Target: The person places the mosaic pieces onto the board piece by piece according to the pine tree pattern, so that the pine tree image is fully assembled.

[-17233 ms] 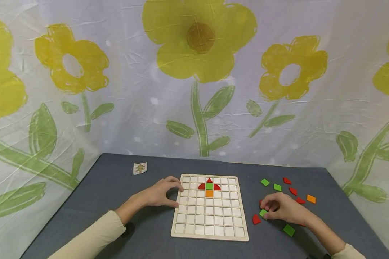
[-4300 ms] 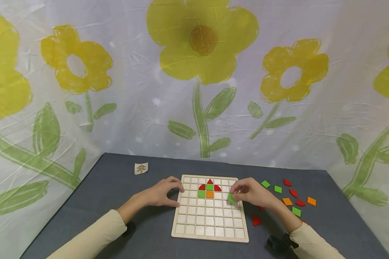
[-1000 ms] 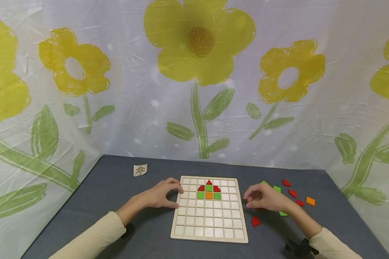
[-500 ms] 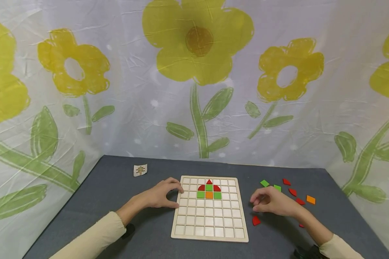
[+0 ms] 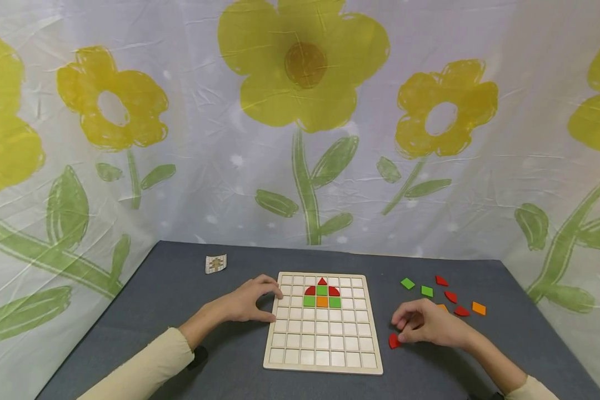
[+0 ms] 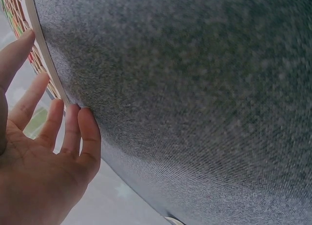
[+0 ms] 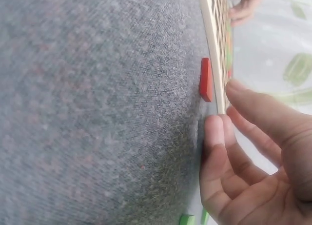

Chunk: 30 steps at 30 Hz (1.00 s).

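A square wooden grid board (image 5: pixel 322 333) lies on the table. Near its far edge sit a red triangle tile (image 5: pixel 322 281), two red quarter-round tiles (image 5: pixel 334 291), several green square tiles (image 5: pixel 335 302) and an orange square tile (image 5: pixel 322 301). My left hand (image 5: pixel 247 300) rests at the board's left edge, thumb and fingers spread and touching it. To the right of the board hovers my right hand (image 5: pixel 432 323), fingers loosely bent, holding no visible piece. Its thumb tip is close to a loose red quarter-round tile (image 5: pixel 394 341), also seen in the right wrist view as a red tile (image 7: pixel 205 79).
Loose green tiles (image 5: pixel 427 291), red tiles (image 5: pixel 450 297) and orange tiles (image 5: pixel 479 308) lie beyond the right hand. The hand partly covers one orange tile (image 5: pixel 443 307). A small pattern card (image 5: pixel 216 264) lies at the far left. A flower-printed cloth (image 5: pixel 205 183) hangs behind the table.
Green square tiles have been set on both sides of the orange one, the left first, then the right. My right hand has since moved off the board, rightward and nearer. The left hand stays.
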Tool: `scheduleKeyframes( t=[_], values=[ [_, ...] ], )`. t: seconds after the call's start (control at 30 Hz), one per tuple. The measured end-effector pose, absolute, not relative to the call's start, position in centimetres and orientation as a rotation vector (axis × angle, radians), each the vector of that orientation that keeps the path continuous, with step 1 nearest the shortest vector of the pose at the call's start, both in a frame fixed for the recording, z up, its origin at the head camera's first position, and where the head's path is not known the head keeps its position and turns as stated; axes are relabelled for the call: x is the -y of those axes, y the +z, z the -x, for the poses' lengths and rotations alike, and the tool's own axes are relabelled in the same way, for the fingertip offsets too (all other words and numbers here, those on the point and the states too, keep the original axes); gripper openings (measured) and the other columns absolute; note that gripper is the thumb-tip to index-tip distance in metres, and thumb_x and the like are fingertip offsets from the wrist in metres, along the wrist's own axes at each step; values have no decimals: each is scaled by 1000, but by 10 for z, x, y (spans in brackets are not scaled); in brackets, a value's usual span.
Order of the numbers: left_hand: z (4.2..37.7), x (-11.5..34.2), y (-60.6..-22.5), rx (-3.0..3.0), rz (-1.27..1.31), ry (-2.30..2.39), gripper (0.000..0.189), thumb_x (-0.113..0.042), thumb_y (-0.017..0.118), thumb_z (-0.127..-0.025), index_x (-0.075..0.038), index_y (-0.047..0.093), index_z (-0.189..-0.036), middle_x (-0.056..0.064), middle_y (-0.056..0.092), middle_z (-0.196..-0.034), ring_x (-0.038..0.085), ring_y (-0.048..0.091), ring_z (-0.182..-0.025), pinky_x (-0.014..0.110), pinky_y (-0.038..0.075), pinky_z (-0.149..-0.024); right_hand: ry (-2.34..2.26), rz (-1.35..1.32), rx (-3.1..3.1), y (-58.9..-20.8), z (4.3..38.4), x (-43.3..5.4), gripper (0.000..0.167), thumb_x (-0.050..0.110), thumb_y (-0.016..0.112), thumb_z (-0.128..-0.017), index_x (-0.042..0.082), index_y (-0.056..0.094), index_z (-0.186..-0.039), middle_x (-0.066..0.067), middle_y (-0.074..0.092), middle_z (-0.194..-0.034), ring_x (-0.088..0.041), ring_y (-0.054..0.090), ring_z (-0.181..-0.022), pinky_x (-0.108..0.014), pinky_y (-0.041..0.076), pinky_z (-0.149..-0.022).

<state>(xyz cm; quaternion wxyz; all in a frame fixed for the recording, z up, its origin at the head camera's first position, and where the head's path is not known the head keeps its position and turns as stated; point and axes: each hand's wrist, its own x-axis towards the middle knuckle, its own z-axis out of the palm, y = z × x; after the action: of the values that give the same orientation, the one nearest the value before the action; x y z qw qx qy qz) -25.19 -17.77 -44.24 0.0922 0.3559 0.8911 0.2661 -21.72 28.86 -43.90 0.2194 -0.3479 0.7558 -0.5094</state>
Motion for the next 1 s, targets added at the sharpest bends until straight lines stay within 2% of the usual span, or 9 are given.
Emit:
scheduleKeyframes(
  t=[0.23,0.47,0.6,1.0],
  values=[
    [251,177,-441,-2647,-1050,794,39,-25,82,-89,-10,66,-122,16,48,-136,41,45,-127,61,36,-102,-1384,961,-2127,-440,212,-288,24,1,76,-91,-8,65,-110,-25,61,-97,-26,68,-82,-33,57,-74],
    [251,177,-442,-2649,-1048,794,39,-25,82,-90,-10,66,-122,15,48,-136,40,45,-127,61,36,-102,-1277,949,-2271,-441,208,-282,21,6,80,-89,-1,70,-106,-11,65,-92,-17,63,-79,-30,55,-71],
    [251,177,-440,-2647,-1046,800,39,-25,82,-89,-10,66,-122,16,48,-136,41,45,-128,61,36,-102,-1243,926,-2307,-441,207,-279,19,9,82,-87,3,71,-102,-7,64,-89,-14,61,-79,-29,54,-69],
    [249,176,-440,-2645,-1035,809,40,-26,82,-89,-10,66,-122,17,47,-137,41,44,-128,62,36,-102,-1274,965,-2278,-443,207,-279,20,6,82,-85,3,65,-95,-16,61,-84,-16,60,-71,-29,53,-65]
  ],
)
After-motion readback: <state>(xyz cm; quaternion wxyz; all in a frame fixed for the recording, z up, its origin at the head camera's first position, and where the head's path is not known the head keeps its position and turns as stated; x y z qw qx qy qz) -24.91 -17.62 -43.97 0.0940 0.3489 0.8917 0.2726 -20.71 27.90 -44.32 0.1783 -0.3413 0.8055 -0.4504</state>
